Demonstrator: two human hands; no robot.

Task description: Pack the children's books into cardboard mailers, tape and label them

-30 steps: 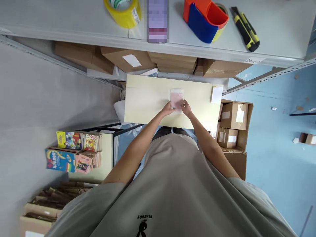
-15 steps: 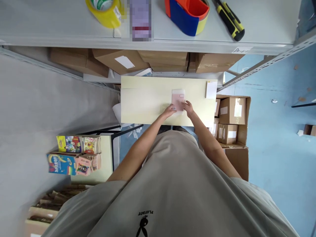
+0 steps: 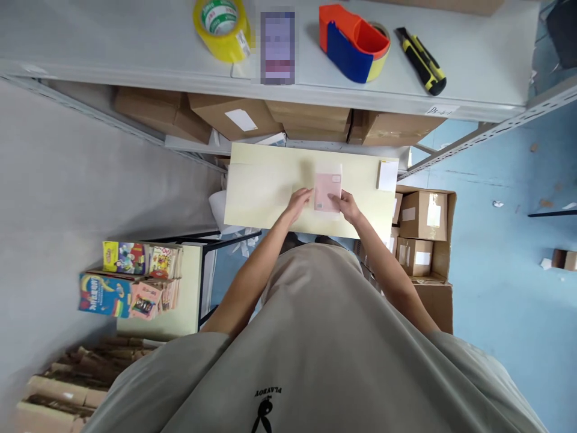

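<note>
A flat pink packet [image 3: 326, 186] with a clear margin along its top and a small pale rectangle near its upper right corner is held over the cream tabletop [image 3: 265, 186]. My right hand [image 3: 348, 205] grips its right edge, thumb on top and fingers underneath. My left hand [image 3: 298, 203] is just beside the left edge, its fingers drawn together; whether they pinch anything is too small to make out. A white box-like pad [image 3: 387, 175] lies at the tabletop's right end.
On the grey shelf [image 3: 148, 45] above are yellow tape [image 3: 229, 42], a blurred-out phone-like rectangle [image 3: 277, 48], a red-and-blue tape dispenser [image 3: 354, 45] and a utility knife [image 3: 421, 63]. Cartons [image 3: 311, 120] line the shelf below. A box of cartons [image 3: 424, 216] stands right; colourful packages [image 3: 106, 294] lie left.
My left hand has moved from the packet's lower left corner to beside its left edge. My right hand has taken a fuller grip on the right edge. The camera view has shifted slightly.
</note>
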